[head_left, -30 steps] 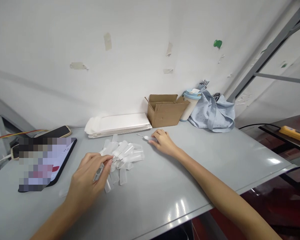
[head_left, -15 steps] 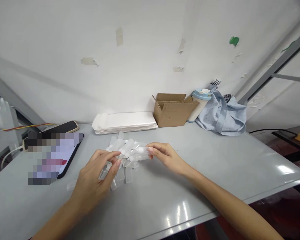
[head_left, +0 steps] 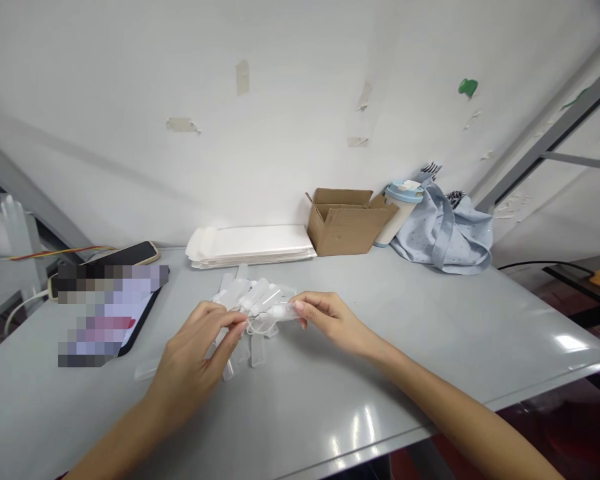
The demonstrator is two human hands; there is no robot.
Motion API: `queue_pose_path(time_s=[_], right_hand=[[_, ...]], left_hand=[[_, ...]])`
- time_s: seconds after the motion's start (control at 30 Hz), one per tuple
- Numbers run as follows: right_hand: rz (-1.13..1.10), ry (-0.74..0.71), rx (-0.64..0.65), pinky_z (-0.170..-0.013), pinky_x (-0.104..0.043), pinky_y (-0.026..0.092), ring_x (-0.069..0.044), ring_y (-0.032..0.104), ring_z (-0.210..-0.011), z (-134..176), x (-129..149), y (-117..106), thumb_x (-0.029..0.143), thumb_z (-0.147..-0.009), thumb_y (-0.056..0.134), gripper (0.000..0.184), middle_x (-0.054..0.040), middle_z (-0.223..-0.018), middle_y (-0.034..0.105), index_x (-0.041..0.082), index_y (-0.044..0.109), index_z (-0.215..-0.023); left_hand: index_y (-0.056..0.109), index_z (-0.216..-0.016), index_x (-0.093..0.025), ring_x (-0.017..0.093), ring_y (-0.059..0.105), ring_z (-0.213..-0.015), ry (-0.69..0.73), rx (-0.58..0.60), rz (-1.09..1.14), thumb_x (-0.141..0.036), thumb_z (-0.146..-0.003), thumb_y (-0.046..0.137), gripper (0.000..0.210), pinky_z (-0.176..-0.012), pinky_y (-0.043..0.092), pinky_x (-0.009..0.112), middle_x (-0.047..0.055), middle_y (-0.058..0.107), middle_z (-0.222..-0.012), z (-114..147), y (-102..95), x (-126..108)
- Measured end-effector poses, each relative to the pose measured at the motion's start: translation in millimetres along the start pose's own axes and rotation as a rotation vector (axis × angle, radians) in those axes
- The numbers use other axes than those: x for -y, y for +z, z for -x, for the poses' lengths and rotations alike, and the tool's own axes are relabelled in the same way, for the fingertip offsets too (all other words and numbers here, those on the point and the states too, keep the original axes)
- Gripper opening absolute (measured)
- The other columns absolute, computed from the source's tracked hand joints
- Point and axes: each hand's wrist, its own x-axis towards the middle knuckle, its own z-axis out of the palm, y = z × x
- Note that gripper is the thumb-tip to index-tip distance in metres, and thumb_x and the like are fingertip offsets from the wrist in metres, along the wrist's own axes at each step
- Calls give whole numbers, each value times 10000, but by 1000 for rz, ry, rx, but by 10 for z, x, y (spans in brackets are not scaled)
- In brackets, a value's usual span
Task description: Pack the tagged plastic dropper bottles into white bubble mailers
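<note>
My right hand (head_left: 333, 323) pinches a small clear plastic tube with a white end (head_left: 279, 311), its white end turned left. Opposite it, thumb and forefinger of my left hand (head_left: 193, 347) are closed on a thin, wire-like strand (head_left: 254, 317) beside that white end. Whether the strand is fixed to the tube is too small to tell. Below and behind the fingers lies a pile of similar clear pieces (head_left: 236, 291), partly hidden by my left hand. One more clear piece (head_left: 147, 369) lies left of my left wrist.
Two phones (head_left: 135, 253) (head_left: 143, 313) lie at the left of the grey table (head_left: 380, 400). Along the wall stand a stack of flat white boxes (head_left: 260, 243), an open cardboard box (head_left: 347, 230), a lidded cup (head_left: 400, 210) and a light blue bag (head_left: 445, 233).
The held tube has dipped slightly, and my right hand has lowered a little with it. My left fingertips have moved slightly right, nearer the tube's white end.
</note>
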Motion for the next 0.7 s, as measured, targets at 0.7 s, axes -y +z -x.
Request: queue_pose_path(time_s=[0.7], right_hand=[[13, 14, 44, -644, -237, 350, -108, 468, -663, 20, 13, 66, 365, -943, 432, 328, 15, -674, 506, 158, 567, -727]], left_hand=[[593, -897, -217, 147, 574, -775, 45, 38, -16, -228, -921, 491, 106, -635, 462, 219, -8, 648, -765, 9, 15, -50]])
